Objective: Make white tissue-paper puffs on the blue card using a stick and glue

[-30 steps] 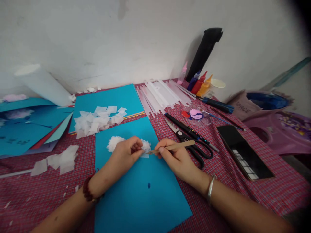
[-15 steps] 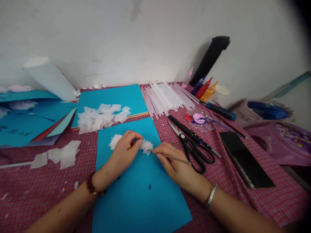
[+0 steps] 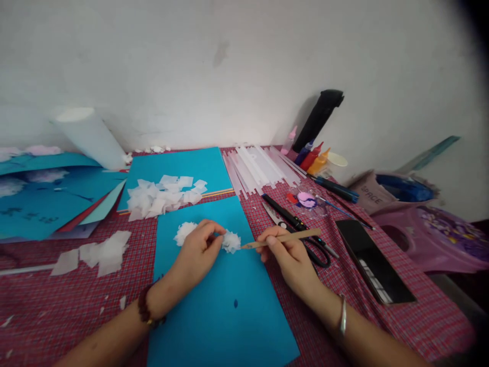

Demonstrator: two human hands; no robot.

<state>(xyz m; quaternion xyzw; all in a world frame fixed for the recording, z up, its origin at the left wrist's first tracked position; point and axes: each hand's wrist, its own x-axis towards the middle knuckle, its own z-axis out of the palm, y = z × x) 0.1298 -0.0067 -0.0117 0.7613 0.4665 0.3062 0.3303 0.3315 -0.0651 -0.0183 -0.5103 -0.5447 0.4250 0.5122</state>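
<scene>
A blue sheet of paper [image 3: 214, 311] lies before me, with two fluffy white tufts of tissue paper near its far end. My left hand [image 3: 202, 250] lies between them, its thumb and forefinger pinched at the left edge of the right tuft [image 3: 231, 241]. The left tuft [image 3: 185, 233] is partly hidden behind that hand. In my right hand [image 3: 284, 252] is a slim wooden stick [image 3: 298, 236], its pointed tip just right of the right tuft. A small dark blue mark [image 3: 236, 304] shows lower on the sheet.
White tissue squares [image 3: 160, 196] are heaped on blue paper behind. Black-handled scissors [image 3: 319, 252] and a phone [image 3: 376, 262] lie right. White strips [image 3: 260, 168], paint bottles [image 3: 313, 158] and a black holder [image 3: 319, 120] stand or lie farther back. Folded blue cards [image 3: 49, 204] are left.
My right hand has tilted the wooden stick nearer level and drawn it slightly right, off the tuft. My left hand stays at the tuft. The whole view has shifted a little.
</scene>
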